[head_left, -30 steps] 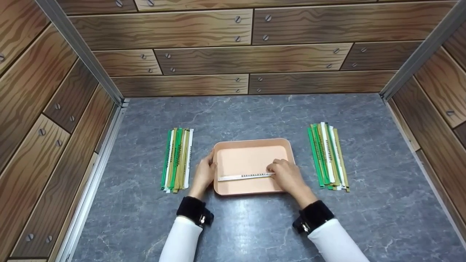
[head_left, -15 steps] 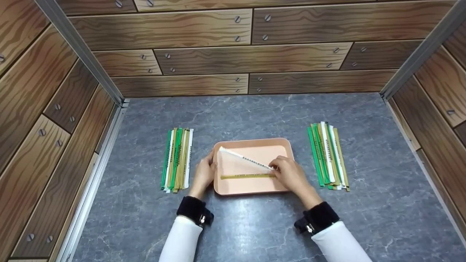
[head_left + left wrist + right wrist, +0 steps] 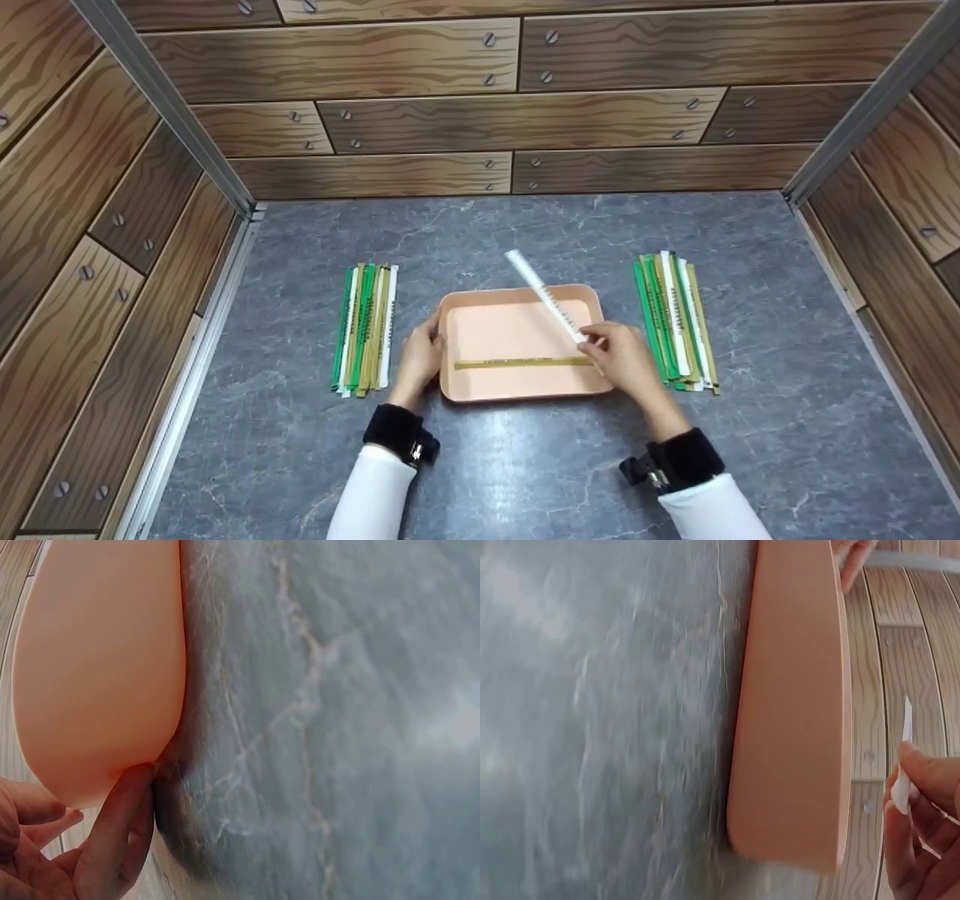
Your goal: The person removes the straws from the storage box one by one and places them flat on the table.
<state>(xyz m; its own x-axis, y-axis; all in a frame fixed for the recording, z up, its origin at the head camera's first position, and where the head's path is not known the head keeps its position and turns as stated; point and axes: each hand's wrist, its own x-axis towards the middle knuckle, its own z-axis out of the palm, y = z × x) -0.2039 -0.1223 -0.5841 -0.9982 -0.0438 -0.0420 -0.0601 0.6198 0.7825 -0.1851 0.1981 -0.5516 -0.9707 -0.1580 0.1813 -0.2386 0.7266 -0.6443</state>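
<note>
My right hand [image 3: 619, 352] pinches one end of a long, thin white stick packet [image 3: 544, 292] printed with dark lettering. The packet is raised and slants over the tray's far rim; the right wrist view shows it nearly edge-on between thumb and fingers [image 3: 900, 855]. Inside the shallow peach tray [image 3: 495, 330] a gold stick packet [image 3: 510, 363] lies crosswise, its right end partly behind my right hand. At the tray's left end, my left hand [image 3: 421, 352] holds the wall from outside. In the left wrist view, a digit touches the tray's lower corner [image 3: 135, 742].
A bundle of green, gold and white stick packets [image 3: 365, 330] lies left of the tray, and a similar bundle [image 3: 676, 322] lies to the right. The grey marbled tabletop [image 3: 495, 240] is bounded by wood-patterned walls [image 3: 420, 124] at the back and sides.
My right hand lifts the white packet off the gold one and swings it upward and right, uncovering the gold packet in the tray. My left hand stays at the tray's left end.
</note>
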